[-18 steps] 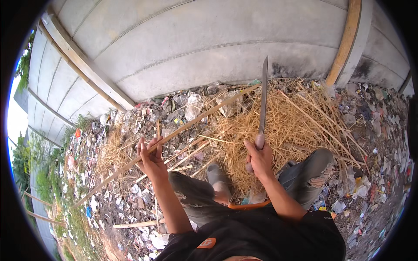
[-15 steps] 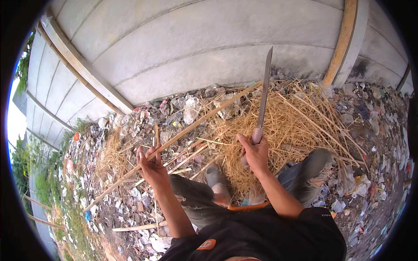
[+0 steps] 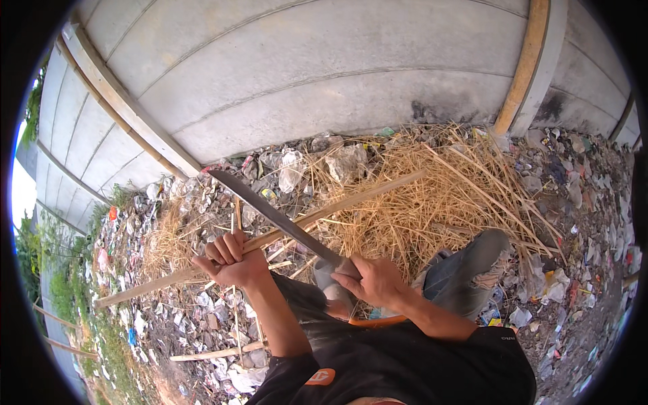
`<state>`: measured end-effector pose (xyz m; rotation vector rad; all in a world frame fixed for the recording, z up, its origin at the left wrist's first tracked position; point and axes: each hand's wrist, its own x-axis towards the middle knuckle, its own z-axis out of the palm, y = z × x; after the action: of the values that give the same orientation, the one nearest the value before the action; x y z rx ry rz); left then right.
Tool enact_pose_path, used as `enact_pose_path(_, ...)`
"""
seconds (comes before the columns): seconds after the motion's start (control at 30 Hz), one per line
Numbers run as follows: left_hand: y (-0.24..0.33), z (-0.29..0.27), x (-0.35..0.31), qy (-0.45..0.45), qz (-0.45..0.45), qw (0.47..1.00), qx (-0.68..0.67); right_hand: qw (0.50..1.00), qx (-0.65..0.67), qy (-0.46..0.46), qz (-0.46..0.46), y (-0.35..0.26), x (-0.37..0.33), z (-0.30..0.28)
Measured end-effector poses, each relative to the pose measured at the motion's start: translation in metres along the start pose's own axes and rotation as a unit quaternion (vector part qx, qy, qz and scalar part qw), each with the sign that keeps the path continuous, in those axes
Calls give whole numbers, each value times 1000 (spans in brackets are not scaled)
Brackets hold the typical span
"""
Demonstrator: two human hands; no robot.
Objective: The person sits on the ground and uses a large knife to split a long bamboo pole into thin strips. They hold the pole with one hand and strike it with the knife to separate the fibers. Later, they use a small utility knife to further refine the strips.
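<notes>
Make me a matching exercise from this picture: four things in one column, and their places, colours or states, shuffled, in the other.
Things:
1. Long knife
2. Wall
3. Wooden strip
4. Straw heap

Places, colours and states:
A. Held in the person's left hand
B. Grey, made of broad panels
C. Dry, yellowish and loosely tangled
D. Gripped by its handle in the person's right hand

Right pairs: 1-D, 2-B, 3-A, 4-C
</notes>
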<state>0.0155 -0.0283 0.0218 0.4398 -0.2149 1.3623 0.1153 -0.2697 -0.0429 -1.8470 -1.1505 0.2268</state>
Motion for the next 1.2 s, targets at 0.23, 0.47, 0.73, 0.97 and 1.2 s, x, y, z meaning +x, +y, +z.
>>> enact_pose_path(0.23, 62, 10, 24, -188, 37, 981, -31, 998, 4, -10, 69, 49, 16, -20)
enact_pose_path(0.47, 88, 14, 27, -270, 28, 962, 12, 978, -60, -15, 200, 90, 36, -43)
enact_pose_path(0.73, 66, 17, 26, -244, 40, 969, -12, 998, 54, -7, -8, 5, 24, -18)
enact_pose_path(0.97, 181, 38, 25, -306, 110, 945, -18, 948, -21, 51, 314, 185, 28, -54)
enact_pose_path(1.2, 105, 27, 41, -159, 218, 963, 25, 879, 328, 251, 237, 118, 46, -46)
